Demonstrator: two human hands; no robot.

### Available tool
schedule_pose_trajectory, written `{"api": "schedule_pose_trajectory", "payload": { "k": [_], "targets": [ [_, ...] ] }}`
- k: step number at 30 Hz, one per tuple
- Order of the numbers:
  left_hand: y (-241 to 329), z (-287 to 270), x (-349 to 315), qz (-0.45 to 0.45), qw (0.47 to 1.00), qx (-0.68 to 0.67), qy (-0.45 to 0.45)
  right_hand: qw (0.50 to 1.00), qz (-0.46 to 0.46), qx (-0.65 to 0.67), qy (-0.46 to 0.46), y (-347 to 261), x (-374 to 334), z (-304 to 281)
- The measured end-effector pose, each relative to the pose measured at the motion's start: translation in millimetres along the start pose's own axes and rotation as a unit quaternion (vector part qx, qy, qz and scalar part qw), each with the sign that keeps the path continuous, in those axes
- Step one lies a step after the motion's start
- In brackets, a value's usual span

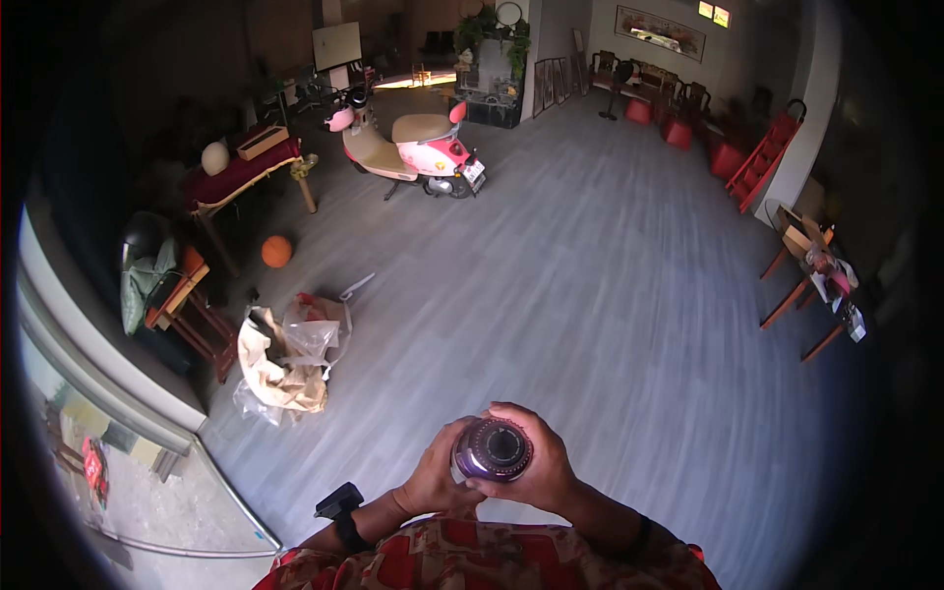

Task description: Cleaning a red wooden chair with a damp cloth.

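Close in front of my body I hold a round, shiny purple container (479,462) with a dark circular top ringed by small dots. Its exact kind cannot be made out from above. My left hand (438,470) wraps round its left side. On the other side, my right hand (544,454) curls round the far and right edges, its thumb across the near side. The container's lower part is hidden under its top and my hands. A dark device is strapped at my left wrist, and a dark band circles my right forearm.
Paper and plastic bags (280,359) lie on the grey floor to the left, near an orange ball (276,252). Beyond stands a pink-and-white scooter (423,152). A cloth-covered table (246,177) is at left, a red stepladder (765,162) at right, and a glass door (187,492) at lower left.
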State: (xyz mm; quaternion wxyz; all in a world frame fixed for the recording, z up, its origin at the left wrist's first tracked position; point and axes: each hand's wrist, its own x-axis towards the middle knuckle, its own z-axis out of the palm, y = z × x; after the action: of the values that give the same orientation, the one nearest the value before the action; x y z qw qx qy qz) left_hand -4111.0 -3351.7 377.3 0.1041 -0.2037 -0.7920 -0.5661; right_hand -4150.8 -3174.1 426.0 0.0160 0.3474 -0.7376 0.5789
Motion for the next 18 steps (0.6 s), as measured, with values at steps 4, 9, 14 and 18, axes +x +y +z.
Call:
{"api": "schedule_pose_trajectory", "payload": {
  "k": [4, 9, 14, 18],
  "targets": [
    [-37.4, -4.0, 107.5, -0.001, 0.999, -0.012, -0.052, 0.999, 0.007, -0.009, 0.053, 45.8, 74.1, -47.2],
    [-75.3, -8.7, 251.1, 0.14, 0.978, 0.015, -0.156, 0.98, 0.072, 0.103, 0.152, 84.9, 142.6, -114.8],
    [-146.5, -15.7, 361.5, 0.069, 0.98, 0.01, -0.186, 0.977, 0.065, -0.01, 0.202, 139.2, 214.9, -199.3],
    [-250.9, -16.9, 420.5, -0.136, 0.98, 0.067, -0.132, 0.966, 0.12, -0.052, 0.224, 213.3, 260.1, -270.9]
  ]
}}
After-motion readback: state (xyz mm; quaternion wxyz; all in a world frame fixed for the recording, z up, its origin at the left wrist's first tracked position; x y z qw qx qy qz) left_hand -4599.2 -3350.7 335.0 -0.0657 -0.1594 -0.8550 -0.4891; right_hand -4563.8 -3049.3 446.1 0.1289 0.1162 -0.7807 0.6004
